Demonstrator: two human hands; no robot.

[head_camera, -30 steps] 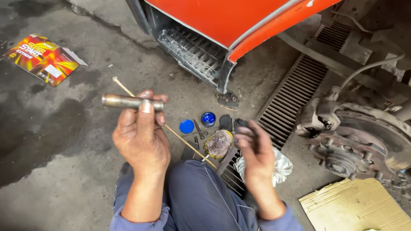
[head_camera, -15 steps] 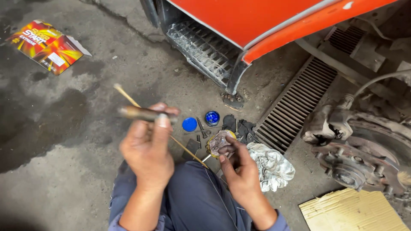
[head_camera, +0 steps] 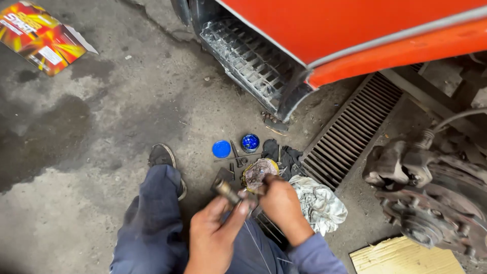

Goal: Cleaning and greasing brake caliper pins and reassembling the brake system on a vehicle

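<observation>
My left hand (head_camera: 215, 231) grips a short, greasy metal pin (head_camera: 224, 191) that points up and to the left. My right hand (head_camera: 281, 203) is right beside it, fingertips pinched at a dirty round grease tin (head_camera: 256, 171) on the floor; what those fingers hold is hidden. A thin stick runs below my hands over my blue trouser leg (head_camera: 152, 218). Just beyond the tin sit a blue lid (head_camera: 221, 149) and a small open pot of blue paste (head_camera: 250, 142), with small tools between them.
An orange vehicle body (head_camera: 355, 35) with a metal step (head_camera: 243, 56) hangs over the far side. A floor drain grate (head_camera: 350, 132) and a bare brake hub (head_camera: 431, 198) lie right. Rags (head_camera: 317, 203), cardboard (head_camera: 406, 256), a red-yellow box (head_camera: 38, 35) and my shoe (head_camera: 163, 157) lie on the concrete.
My left hand has dropped low and drawn in with the pin, meeting my right hand near the grease tin. The view has tilted down, and my leg and shoe have come into sight.
</observation>
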